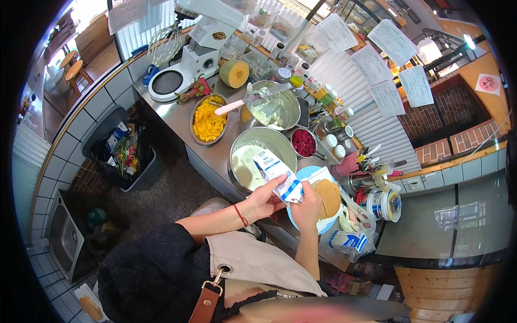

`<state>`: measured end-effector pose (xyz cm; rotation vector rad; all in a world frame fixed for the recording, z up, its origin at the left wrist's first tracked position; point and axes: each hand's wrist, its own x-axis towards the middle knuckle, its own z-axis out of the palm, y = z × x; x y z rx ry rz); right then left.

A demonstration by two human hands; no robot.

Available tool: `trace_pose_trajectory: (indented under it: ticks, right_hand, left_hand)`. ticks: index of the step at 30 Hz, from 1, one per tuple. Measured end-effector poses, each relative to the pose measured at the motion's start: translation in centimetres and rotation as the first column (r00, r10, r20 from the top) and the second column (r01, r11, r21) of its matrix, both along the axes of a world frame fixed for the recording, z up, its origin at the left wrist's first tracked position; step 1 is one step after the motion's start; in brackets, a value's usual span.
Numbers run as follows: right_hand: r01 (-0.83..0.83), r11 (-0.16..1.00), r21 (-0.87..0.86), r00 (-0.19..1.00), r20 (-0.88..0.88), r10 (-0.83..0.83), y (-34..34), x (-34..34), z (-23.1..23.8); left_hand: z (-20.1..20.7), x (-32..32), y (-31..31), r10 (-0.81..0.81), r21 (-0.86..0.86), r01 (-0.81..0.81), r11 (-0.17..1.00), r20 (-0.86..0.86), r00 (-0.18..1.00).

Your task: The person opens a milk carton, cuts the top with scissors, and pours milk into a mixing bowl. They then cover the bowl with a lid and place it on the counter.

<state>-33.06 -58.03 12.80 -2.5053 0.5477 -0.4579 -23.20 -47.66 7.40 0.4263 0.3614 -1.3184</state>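
Observation:
A white and blue carton point(282, 177) is gripped in both hands, tilted with its far end over the rim of a large steel bowl point(289, 144). My left hand point(264, 198) wraps the carton's left side; a red string sits round that wrist. My right hand point(306, 205) grips its near right end. Pale white cream point(246, 167) lies in the bowl. Just right of my right hand, a round brown cake layer point(328, 198) rests on a light blue turntable or plate point(308, 172). Whether anything pours from the carton, I cannot tell.
Behind stand an oval bowl of yellow fruit cubes point(209, 119), a second steel bowl point(285, 110) with a pink-handled spatula point(231, 106) across it, and red fruit cubes point(304, 142). A white stand mixer point(199, 54), cut melon point(235, 73) and another carton point(348, 241) flank them.

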Motion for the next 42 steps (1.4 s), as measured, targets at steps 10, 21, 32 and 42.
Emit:
trace_pose_trajectory:
  ticks: [10,21,32,42]
  right_hand:
    - [-0.01,0.975,0.224,0.986,0.165,-0.028,-0.2,0.3,1.3]
    - [-0.068,0.944,0.322,0.971,0.239,-0.012,-1.0,-0.1,1.2]
    - [0.001,0.997,0.075,0.999,0.038,-0.004,-0.3,0.4,1.0]
    - [-0.003,0.971,0.241,0.987,0.159,-0.036,-1.9,-0.7,0.3]
  left_hand:
    - [2.0,0.2,0.9,-0.001,-0.071,-0.005,0.997,-0.094,0.996]
    - [2.5,0.7,1.7,0.011,-0.14,-0.038,0.989,-0.191,0.981]
    - [-1.5,1.4,-0.1,0.086,-0.035,-0.083,0.996,0.074,0.994]
    - [-0.6,0.8,-0.7,-0.013,-0.009,0.013,1.0,0.083,0.996]
